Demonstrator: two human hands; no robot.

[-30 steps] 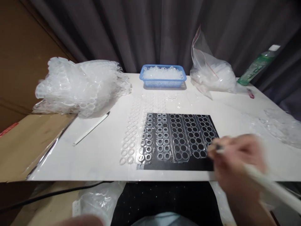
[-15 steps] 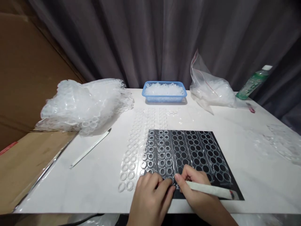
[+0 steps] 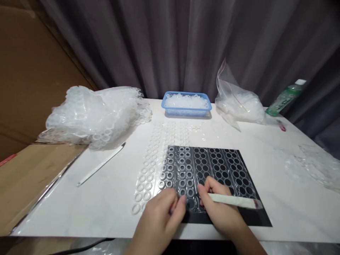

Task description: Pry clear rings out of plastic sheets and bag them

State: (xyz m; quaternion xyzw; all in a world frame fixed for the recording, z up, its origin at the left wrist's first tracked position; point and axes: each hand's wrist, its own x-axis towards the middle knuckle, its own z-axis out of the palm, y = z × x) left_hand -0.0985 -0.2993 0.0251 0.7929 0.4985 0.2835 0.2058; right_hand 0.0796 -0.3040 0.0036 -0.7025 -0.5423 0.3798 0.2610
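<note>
A black mat (image 3: 261, 217) lies on the white table (image 3: 114, 194) near me, covered by clear plastic strips (image 3: 212, 164) of round rings. My left hand (image 3: 159, 219) presses its curled fingers on the near end of a ring strip at the mat's front edge. My right hand (image 3: 220, 209) sits just right of it, closed on a white tweezer-like tool (image 3: 235, 200) that points away to the right; its fingertips touch the same strip.
More ring strips (image 3: 151, 159) lie left of the mat. A heap of clear plastic (image 3: 95, 115) fills the back left, a second white tool (image 3: 99, 165) beside it. A blue basket (image 3: 187, 106), a zip bag (image 3: 239, 99) and a green bottle (image 3: 285, 97) stand at the back.
My right hand swung in from the right edge to the mat's front, and my left hand came up from below to join it. The left fingers have since shifted slightly left.
</note>
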